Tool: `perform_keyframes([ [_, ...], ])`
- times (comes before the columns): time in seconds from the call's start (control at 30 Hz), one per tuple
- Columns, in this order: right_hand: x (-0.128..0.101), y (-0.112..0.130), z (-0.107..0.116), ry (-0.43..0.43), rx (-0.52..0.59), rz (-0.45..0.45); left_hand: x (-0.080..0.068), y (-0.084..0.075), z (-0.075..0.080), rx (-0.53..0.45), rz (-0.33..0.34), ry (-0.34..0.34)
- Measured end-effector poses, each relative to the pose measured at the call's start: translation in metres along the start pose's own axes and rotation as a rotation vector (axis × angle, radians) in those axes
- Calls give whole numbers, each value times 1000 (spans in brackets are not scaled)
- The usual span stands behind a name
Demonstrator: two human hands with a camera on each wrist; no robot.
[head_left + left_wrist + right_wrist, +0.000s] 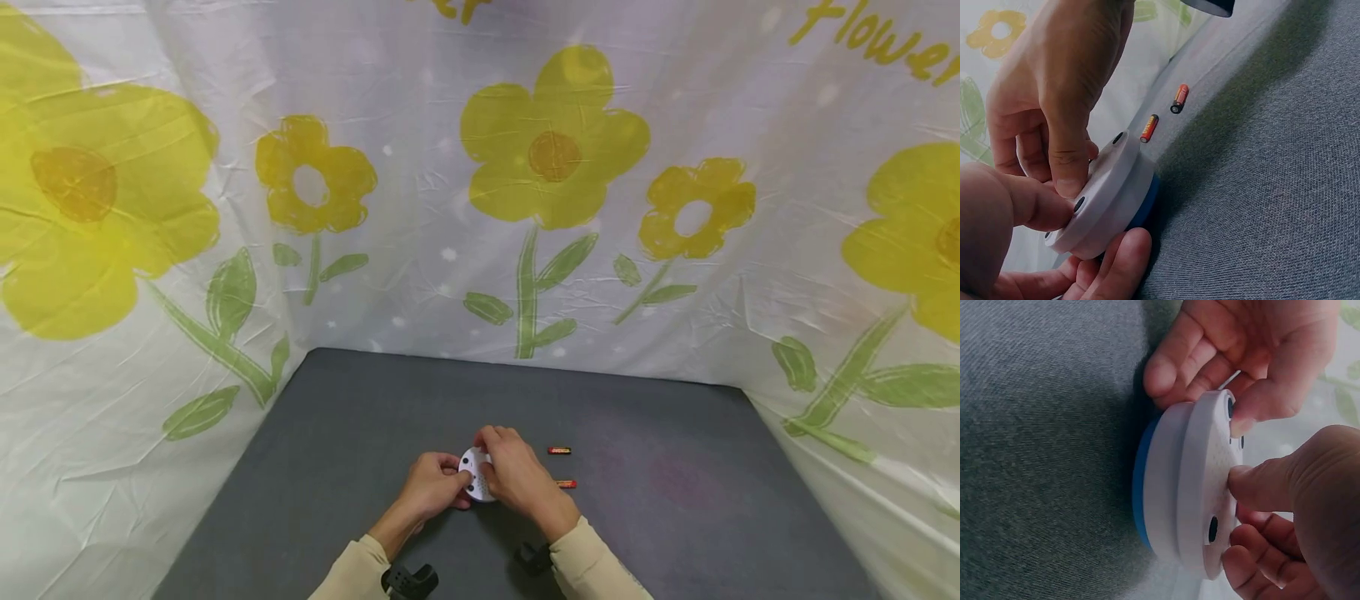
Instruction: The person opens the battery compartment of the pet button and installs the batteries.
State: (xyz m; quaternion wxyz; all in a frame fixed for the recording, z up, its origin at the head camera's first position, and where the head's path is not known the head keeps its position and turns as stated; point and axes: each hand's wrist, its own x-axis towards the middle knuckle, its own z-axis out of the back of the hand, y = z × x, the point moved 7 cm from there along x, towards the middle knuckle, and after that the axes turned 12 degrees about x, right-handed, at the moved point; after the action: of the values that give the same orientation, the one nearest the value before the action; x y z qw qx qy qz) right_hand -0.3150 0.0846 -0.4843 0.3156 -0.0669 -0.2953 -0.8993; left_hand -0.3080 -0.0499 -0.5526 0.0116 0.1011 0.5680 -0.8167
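A round white device [480,485] with a blue underside [1141,487] has black rubber feet and small perforations on its upturned face. My left hand [435,485] pinches its left side, thumb on the face and fingers beneath the rim. From the right, my right hand [517,473] grips it; the right thumb [1263,481] presses the perforated face, while curled fingers sit near the far edge. Part of the face lies hidden under the right hand. In the left wrist view the device [1107,209] is tilted, with its blue side close to the grey cloth.
Two small red-and-black batteries lie right of the hands: a farther battery [558,450] and a nearer battery [568,483], partly covered by the right hand. The grey table [360,417] is bordered at back and sides by a flower-printed curtain [420,275].
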Motion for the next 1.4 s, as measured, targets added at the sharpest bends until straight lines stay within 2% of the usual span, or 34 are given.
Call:
perform_keyframes([
  [0.5,1,-2,-1,26,2,-9,-1,0,0,44,-20,-29],
  [0.7,0,-1,-2,26,-9,-2,1,4,-2,18,-3,-14],
  [0.93,-1,1,0,-52,-67,27,1,2,-1,21,-4,-17],
  [1.2,-1,-1,4,-99,12,36,0,1,-1,18,-14,-24],
  [1.4,1,-11,24,-171,38,22,0,2,-1,9,-7,-29],
])
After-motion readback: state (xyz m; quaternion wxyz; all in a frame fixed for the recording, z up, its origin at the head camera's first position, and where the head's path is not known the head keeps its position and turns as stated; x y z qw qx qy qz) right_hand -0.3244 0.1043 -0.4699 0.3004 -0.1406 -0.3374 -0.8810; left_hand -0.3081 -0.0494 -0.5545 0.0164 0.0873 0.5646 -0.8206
